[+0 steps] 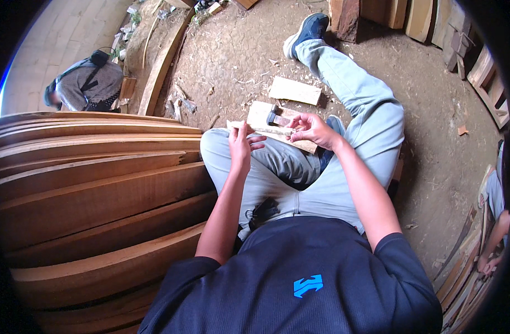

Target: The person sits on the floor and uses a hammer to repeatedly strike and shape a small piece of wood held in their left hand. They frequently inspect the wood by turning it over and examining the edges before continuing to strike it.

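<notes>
Wood strip: the thin wood strip (pixel 270 131) is up in the fingers, spanning the gap between the two hands, above the lap.
Which way it runs: its long side goes across, from the left fingers to the right ones, with a slight tilt.
Left hand: the left hand (pixel 241 147) pinches the strip near its left end; a short bit pokes out past the thumb, and the lower fingers hang loose.
Right hand: the right hand (pixel 315 132) has its fingertips bent close around the right end; how hard they squeeze, I cannot tell.
Nearer hand: neither, both are at the strip.
Hammer-like tool: the dark head of the hammer-like tool (pixel 273 115) sits just past the strip, nearer the right fingers.
Boards: the near board (pixel 257 113) lies under that tool, past the fingers; the far board (pixel 295 91) lies farther out.
Edges: the left knee (pixel 215 146) is near the left fingers, and the plank pile (pixel 99 186) is beyond it.
Open room: bare dirt (pixel 227 69) ahead of the left fingers, past the boards.
</notes>
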`<control>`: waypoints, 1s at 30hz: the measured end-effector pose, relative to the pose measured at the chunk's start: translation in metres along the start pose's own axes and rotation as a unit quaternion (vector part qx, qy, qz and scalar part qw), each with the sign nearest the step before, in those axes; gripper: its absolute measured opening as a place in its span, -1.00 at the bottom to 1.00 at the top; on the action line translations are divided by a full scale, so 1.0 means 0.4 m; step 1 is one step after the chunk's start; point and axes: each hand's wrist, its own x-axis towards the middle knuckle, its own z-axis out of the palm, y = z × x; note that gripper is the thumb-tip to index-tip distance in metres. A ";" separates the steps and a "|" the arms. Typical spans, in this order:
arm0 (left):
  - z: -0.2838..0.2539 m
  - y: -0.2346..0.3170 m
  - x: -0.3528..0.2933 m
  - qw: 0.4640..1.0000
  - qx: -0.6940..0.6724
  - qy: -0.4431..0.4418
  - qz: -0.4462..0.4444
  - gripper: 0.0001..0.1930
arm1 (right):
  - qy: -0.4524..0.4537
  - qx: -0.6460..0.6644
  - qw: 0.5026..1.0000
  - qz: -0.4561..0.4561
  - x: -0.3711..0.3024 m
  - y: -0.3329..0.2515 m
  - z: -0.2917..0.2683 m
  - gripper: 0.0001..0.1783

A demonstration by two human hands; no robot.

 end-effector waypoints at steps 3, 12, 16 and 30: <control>0.006 -0.014 0.010 1.000 -0.018 -0.003 -0.018 -0.65 | -0.001 0.025 1.000 0.005 0.003 0.014 -0.001 -0.69; 0.025 -0.018 0.054 0.999 0.011 0.013 -0.029 -0.65 | -0.013 0.063 0.998 -0.007 0.010 0.042 0.007 -0.78; 0.020 -0.024 0.068 0.999 -0.027 0.014 -0.039 -0.64 | -0.015 0.041 0.999 -0.023 0.008 0.027 0.016 -0.77; 0.022 -0.037 0.020 0.991 -0.075 -0.108 0.001 -0.54 | 0.042 -0.021 0.999 -0.026 0.016 0.033 0.004 -0.59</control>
